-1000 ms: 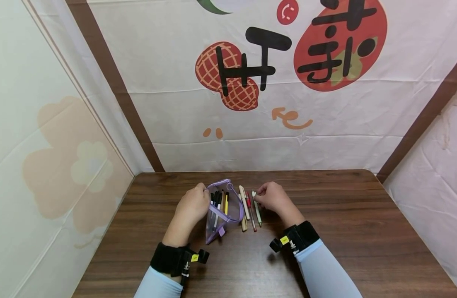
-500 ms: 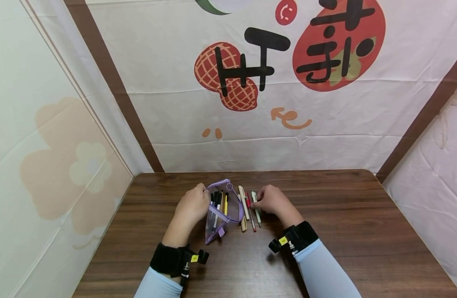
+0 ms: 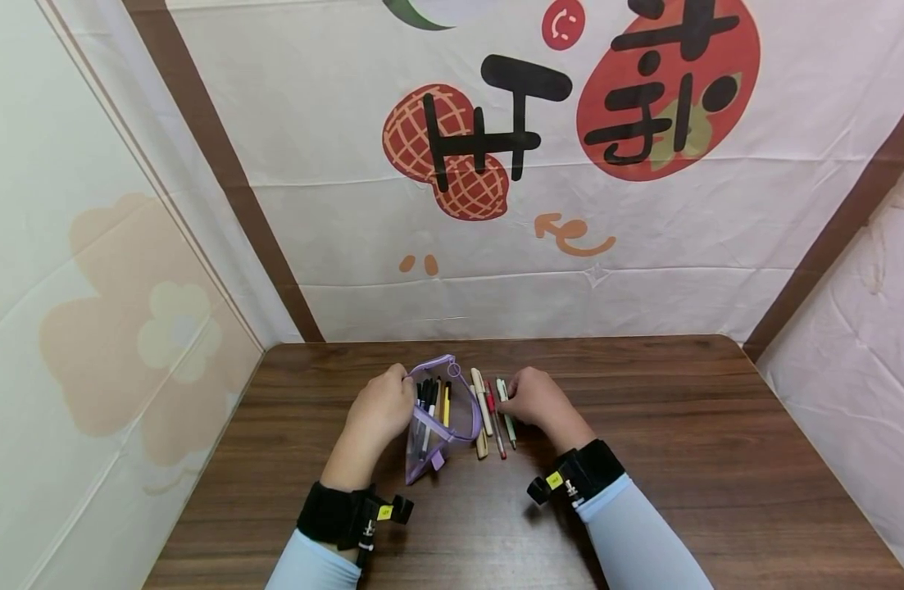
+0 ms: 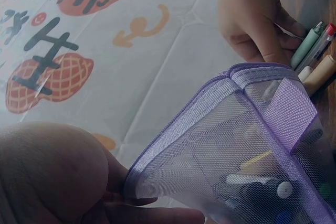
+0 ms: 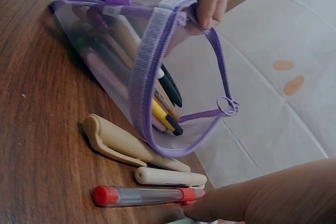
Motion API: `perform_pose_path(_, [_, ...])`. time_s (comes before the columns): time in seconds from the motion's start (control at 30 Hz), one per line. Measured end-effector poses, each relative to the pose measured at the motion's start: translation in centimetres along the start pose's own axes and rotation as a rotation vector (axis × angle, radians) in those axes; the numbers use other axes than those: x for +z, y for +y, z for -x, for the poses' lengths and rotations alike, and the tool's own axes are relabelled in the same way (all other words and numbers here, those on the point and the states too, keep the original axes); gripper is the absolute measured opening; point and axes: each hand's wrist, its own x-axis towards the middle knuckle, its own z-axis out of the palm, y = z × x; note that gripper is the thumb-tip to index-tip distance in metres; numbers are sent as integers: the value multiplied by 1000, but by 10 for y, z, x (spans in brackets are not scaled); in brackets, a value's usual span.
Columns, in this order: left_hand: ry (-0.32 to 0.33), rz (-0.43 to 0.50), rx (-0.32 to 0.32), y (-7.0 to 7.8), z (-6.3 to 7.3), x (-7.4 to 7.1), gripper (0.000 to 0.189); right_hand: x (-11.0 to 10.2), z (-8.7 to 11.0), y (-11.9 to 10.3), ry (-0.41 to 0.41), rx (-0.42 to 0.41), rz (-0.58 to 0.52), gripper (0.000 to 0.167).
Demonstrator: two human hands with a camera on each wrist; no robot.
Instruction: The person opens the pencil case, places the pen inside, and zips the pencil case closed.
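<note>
My left hand (image 3: 381, 401) pinches the rim of a purple mesh pencil case (image 5: 142, 72), holding its zipped mouth wide apart. Inside lie several pens, among them a yellow one with a black tip (image 5: 167, 118). My right hand (image 3: 540, 397) is down by the pens to the right of the case. In the right wrist view one of its fingers touches the clip end of a clear pen with red ends (image 5: 142, 196). A pale green pen (image 3: 510, 430) lies beside that hand's fingertips. Whether the fingers close round either pen is hidden.
Between the case and the red-ended pen lie a beige capped pen (image 5: 118, 139) and a cream pen (image 5: 168, 176). All rest on a brown wooden table (image 3: 680, 459). A white printed cloth (image 3: 333, 205) hangs behind its far edge.
My right hand has shifted slightly left and toward me, from the green pen's upper end to between the green and red pens. The left hand and pencil case stay put.
</note>
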Motion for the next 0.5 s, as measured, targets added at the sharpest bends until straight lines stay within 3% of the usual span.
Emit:
perform_pose_path(0.3, [2,0,2,-1,0,1,37,3,1,-8,34,34,100,48])
perform_pose_path(0.5, [-4,6,-3,0,-1,2,37,1,3,-9,40,46,92,52])
